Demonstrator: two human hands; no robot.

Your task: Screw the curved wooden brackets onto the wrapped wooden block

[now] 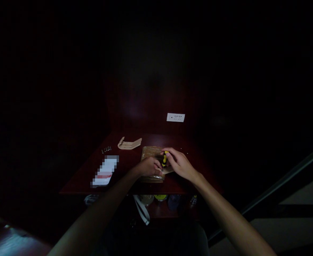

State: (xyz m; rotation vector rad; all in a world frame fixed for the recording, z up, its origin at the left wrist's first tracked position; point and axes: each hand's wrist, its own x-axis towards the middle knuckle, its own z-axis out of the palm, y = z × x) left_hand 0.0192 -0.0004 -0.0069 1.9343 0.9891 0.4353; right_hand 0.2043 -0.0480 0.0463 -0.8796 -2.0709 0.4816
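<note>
In my right hand (179,163) is a short screwdriver (164,160) with a yellow and black handle, held upright, tip down. Under its tip lies a pale wooden piece (168,170), mostly covered by my hands. My left hand (149,167) pinches this piece from the left and presses it against a brown, plastic-wrapped block (148,152). Whether a screw sits beneath the tip is too small to tell. Behind and to the left, several curved pale wooden pieces (129,144) rest together on the dark red table (129,170).
Several small metal screws or pins (106,149) stand in a row at the table's left. Nearer me lies a blurred-out phone or sheet (105,172). A white socket plate (176,117) is on the back wall. Jars (160,197) and a pale strap (142,209) show below the table edge.
</note>
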